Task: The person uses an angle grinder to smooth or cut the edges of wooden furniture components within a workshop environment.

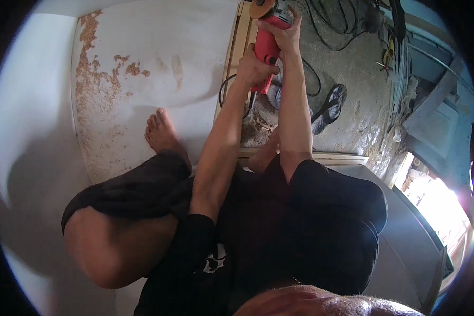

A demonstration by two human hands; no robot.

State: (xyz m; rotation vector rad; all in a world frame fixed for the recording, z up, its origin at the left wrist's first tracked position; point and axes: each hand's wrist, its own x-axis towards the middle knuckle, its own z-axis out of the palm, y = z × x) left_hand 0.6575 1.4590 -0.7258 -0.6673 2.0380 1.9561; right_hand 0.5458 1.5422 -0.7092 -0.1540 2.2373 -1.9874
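At the top of the view, both arms stretch forward to a red angle grinder [267, 45] with a grey metal head. A brownish round disc [261, 7] sits on its far end, partly cut off by the picture's edge. My left hand [254, 69] is wrapped round the rear part of the body. My right hand [284, 36] grips farther forward, close to the head. The grinder is held over a pale wooden frame edge [228, 72] bordering a white panel [189, 47]. Whether the disc touches anything cannot be made out.
Brown, worn patches [97, 79] mark the white panel, where my bare left foot [163, 129] stands. A black cable [347, 31] loops on the rough floor at the upper right. A dark flip-flop [329, 109] lies right of my arms. Tools and rods [397, 79] line the right side.
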